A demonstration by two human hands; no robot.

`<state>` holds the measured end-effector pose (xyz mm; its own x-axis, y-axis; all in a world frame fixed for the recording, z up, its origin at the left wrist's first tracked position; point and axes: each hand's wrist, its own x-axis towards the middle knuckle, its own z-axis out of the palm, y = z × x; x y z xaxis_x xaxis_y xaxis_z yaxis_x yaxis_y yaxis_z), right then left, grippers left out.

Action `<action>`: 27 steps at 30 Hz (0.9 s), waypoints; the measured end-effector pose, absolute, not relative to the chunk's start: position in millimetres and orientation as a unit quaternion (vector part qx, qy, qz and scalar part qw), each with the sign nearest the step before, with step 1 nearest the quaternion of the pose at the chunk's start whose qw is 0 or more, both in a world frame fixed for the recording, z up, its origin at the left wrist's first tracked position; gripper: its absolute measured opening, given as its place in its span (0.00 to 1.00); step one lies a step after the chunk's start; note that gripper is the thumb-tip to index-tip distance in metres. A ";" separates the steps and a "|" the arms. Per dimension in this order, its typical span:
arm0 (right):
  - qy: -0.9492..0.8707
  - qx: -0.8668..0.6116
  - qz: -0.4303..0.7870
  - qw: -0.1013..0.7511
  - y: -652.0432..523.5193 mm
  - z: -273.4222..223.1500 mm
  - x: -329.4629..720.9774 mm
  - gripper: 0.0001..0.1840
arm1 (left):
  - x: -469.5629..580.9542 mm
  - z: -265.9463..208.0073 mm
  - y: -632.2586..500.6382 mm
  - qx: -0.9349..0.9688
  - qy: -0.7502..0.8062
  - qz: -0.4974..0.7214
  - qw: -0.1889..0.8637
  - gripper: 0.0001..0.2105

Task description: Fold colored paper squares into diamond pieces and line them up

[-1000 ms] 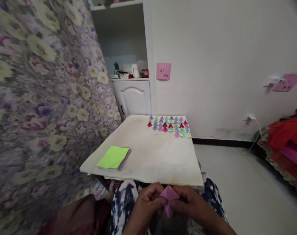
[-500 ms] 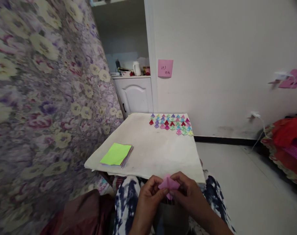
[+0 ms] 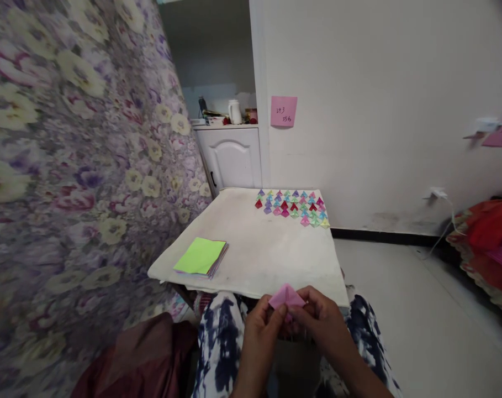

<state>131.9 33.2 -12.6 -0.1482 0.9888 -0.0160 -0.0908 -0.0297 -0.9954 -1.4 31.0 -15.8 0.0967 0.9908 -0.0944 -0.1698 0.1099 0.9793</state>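
Both hands pinch one folded pink paper piece (image 3: 286, 297) just in front of the near edge of a small white table (image 3: 263, 260). My left hand (image 3: 264, 323) grips its left side and my right hand (image 3: 323, 320) grips its right side. On the table's left part lies a stack of coloured paper squares (image 3: 201, 257) with a lime-green sheet on top. At the far right corner several small folded paper shapes (image 3: 292, 208) in many colours lie in rows.
A flower-patterned cloth (image 3: 77, 166) fills the left side. Behind the table stand a white cabinet (image 3: 231, 157) and a white wall with a pink note (image 3: 283, 111). Red fabric (image 3: 489, 243) lies at the right on the pale floor.
My hands have risen a little toward the table edge with the pink piece, and it now looks flatter between the fingers. The view has shifted slightly.
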 end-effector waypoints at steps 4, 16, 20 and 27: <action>-0.517 -0.464 0.555 0.457 39.2 -15.1 135.8 0.14 | 1.1 -9.8 28.5 0.482 0.465 0.470 0.575 0.13; -0.521 -0.464 0.545 0.465 45.9 -14.1 142.5 0.16 | 5.3 -17.8 29.5 0.466 0.453 0.456 0.608 0.09; -0.497 -0.471 0.538 0.492 44.4 -14.8 144.3 0.16 | 5.2 -15.7 27.2 0.448 0.437 0.444 0.641 0.10; -0.493 -0.467 0.539 0.499 44.9 -14.6 143.9 0.16 | 7.7 -14.2 32.2 0.483 0.465 0.436 0.601 0.14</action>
<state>143.9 44.9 -14.6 -0.0668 0.9977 -0.0114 -0.0766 -0.0166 -0.9969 7.7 32.2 -14.2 0.1875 0.9724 -0.1389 -0.0741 0.1550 0.9851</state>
